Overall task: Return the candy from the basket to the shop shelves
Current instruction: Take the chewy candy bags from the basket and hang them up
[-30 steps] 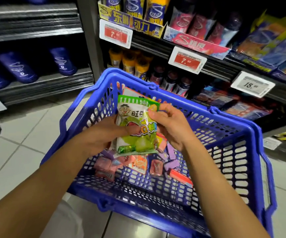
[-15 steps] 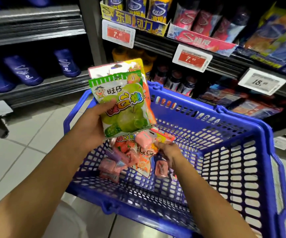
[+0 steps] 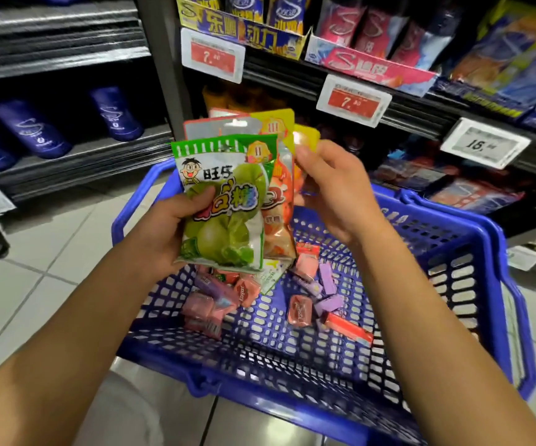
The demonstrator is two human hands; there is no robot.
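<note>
Step in hand, by my judgement: gathering candy bags out of the blue shopping basket (image 3: pixel 472 272) before shelving.

The left hand (image 3: pixel 163 233) grips a fanned stack of bags above the basket's 11 o'clock corner, thumb pressed across the green gummy bag (image 3: pixel 224 204) at the front, with the orange bag (image 3: pixel 279 201) tucked behind it.

The right hand (image 3: pixel 334 188), at 3 o'clock of the stack, pinches the yellow-topped bag (image 3: pixel 306 136) between thumb and fingers against the back of the fan.

Small wrapped candies (image 3: pixel 298 312), pink and purple, lie loose on the basket floor.

The drink shelves (image 3: pixel 405 114) stand at 12 o'clock; no candy shelf is identifiable.

Next move calls for seating the yellow-topped bag in the left grip, then locating the matching shelf.
</note>
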